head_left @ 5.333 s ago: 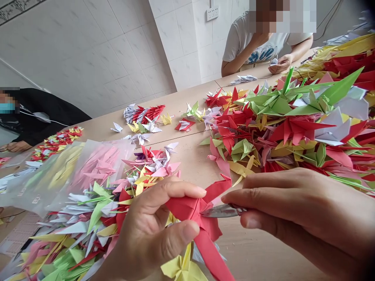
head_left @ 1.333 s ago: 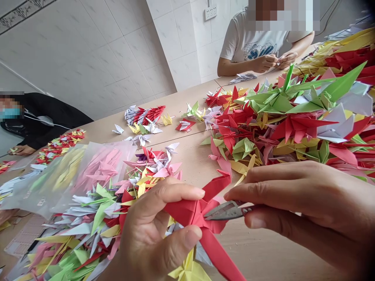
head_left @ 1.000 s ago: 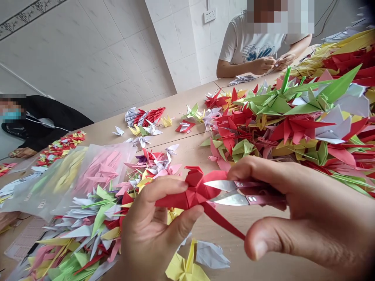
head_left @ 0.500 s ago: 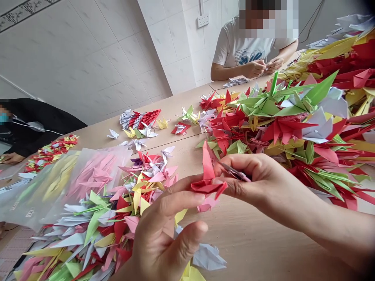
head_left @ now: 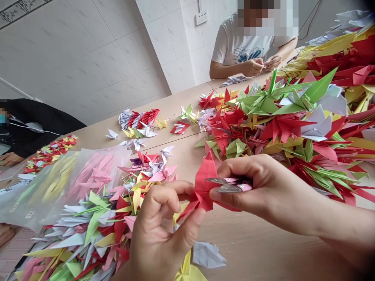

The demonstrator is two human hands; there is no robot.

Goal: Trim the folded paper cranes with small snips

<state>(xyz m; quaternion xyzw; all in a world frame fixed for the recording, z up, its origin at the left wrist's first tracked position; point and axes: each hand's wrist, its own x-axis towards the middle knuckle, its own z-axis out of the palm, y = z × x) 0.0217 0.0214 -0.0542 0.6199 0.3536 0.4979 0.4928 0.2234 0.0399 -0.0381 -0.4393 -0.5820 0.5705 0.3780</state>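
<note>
A red origami crane (head_left: 205,175) is up in front of me, a broad red flap rising toward the top. My left hand (head_left: 170,222) pinches its lower left side between thumb and fingers. My right hand (head_left: 260,183) is closed around a small pair of thread snips (head_left: 231,185), whose two metal blades point left across the crane's face with a gap between them. My right thumb and fingertips also touch the crane's right edge. Below my left hand lie a yellow folded paper piece (head_left: 190,271) and a pale folded one (head_left: 208,255).
Colourful paper cranes are heaped on the right (head_left: 287,125) and at lower left (head_left: 96,234). Clear plastic bags (head_left: 38,195) hold sorted cranes. Across the wooden table (head_left: 249,242), a person in a white shirt (head_left: 231,43) works with both hands. Another person's dark sleeve (head_left: 49,113) shows at left.
The red crane has been turned, so its broad flat face now shows. My left thumb has closed onto it. The snips' blades now lie across the paper, more plainly visible.
</note>
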